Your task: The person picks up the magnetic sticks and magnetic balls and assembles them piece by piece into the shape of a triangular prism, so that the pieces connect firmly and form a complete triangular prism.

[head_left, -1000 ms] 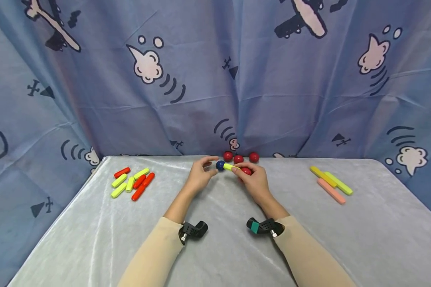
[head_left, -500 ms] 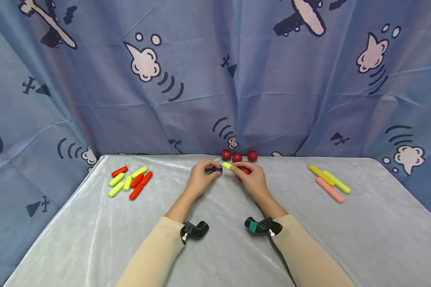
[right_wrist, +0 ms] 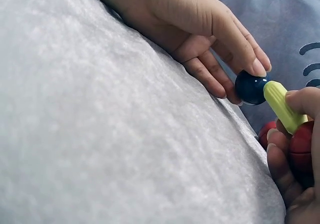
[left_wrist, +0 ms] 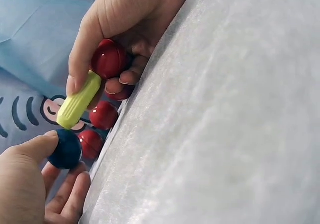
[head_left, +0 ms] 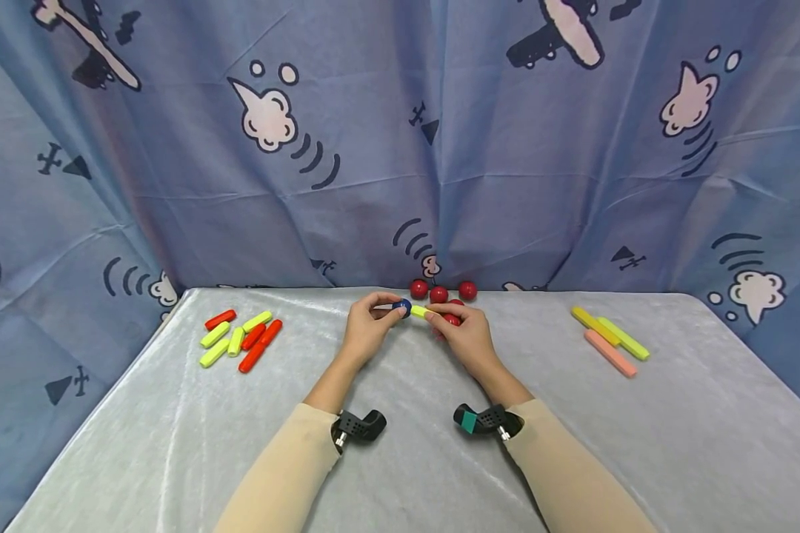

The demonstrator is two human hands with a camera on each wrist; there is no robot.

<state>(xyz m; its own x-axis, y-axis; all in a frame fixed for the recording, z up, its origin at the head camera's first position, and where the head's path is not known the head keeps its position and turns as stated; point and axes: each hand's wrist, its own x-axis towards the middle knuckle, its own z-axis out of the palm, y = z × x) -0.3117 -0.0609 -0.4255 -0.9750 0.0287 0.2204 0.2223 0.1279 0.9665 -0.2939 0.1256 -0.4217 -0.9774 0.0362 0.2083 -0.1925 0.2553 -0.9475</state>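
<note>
My left hand (head_left: 365, 326) pinches a dark blue ball (left_wrist: 65, 149) between thumb and fingers near the table's back edge. Facing it, my right hand (head_left: 470, 333) pinches a short yellow-green grooved rod (right_wrist: 284, 106) between thumb and finger. The rod's free end meets the blue ball in the right wrist view. A shiny red ball (left_wrist: 109, 58) sits by the rod's other end, partly covered by my right hand; whether it is joined to the rod cannot be told. More red is partly hidden behind my right fingers.
Red balls (head_left: 438, 295) stand along the back edge before a blue patterned curtain (head_left: 373, 148). On the left of the grey cloth-covered table (head_left: 413, 459) lie several short red rods (head_left: 252, 357) and yellow-green rods (head_left: 215, 352). Right: a pink rod (head_left: 610, 353) and two longer yellowish ones (head_left: 624, 339).
The left fingers, spread beside the blue ball a second ago, closed on it. Half a second ago the ball was apart from the rod; now it is back against the rod's end.
</note>
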